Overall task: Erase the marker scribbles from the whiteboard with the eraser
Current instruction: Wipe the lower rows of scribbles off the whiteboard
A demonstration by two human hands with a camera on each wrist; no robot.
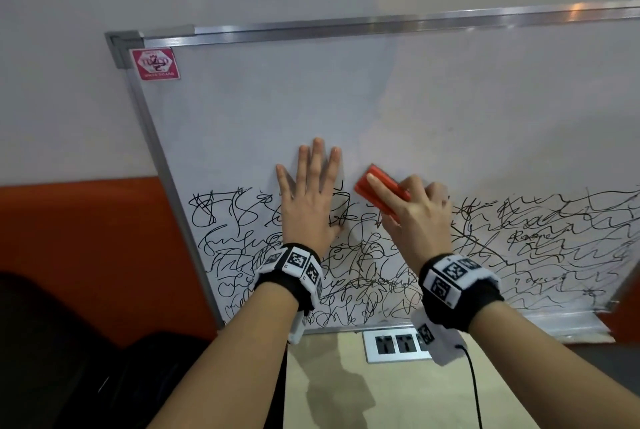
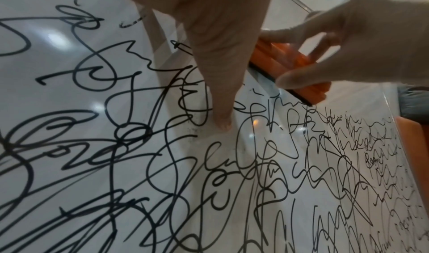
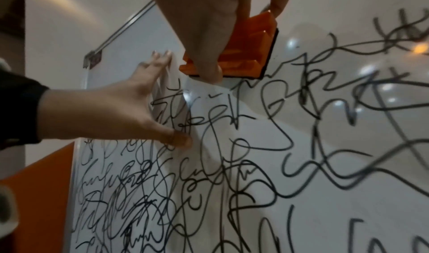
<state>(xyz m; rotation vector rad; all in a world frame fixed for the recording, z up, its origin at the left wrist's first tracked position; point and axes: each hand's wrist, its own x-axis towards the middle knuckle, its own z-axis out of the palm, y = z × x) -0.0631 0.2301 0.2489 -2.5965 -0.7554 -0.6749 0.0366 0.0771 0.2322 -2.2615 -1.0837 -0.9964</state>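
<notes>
A large white whiteboard with a silver metal frame [image 1: 162, 158] is seen leaning against a pale wall, its lower edge resting on a light wooden tabletop [image 1: 332, 390]. The upper half of the board's surface is bare, while the lower half is covered from edge to edge by dense black marker scribbles [image 1: 363, 273]. An orange panel [image 1: 86, 248] is seen behind the board on its left. A silver socket plate [image 1: 394, 345] is set into the tabletop just below the board's bottom rail. A red rectangular sticker [image 1: 156, 63] is fixed in the board's upper left corner. The left hand [image 1: 310, 200] is laid flat against the board, fingers straight and spread, with the palm over the top row of scribbles and the fingertips on the bare area; nothing is grasped by it. The right hand [image 1: 414, 212] is curled round an orange plastic block eraser with a black felt base [image 1: 379, 191], the thumb on one long side and the fingers on the other. The eraser is pressed felt-down on the board at the upper border of the scribbles, tilted diagonally, just beside the left hand. Black wristbands bearing square black-and-white markers [image 1: 298, 264] are worn on both wrists.
</notes>
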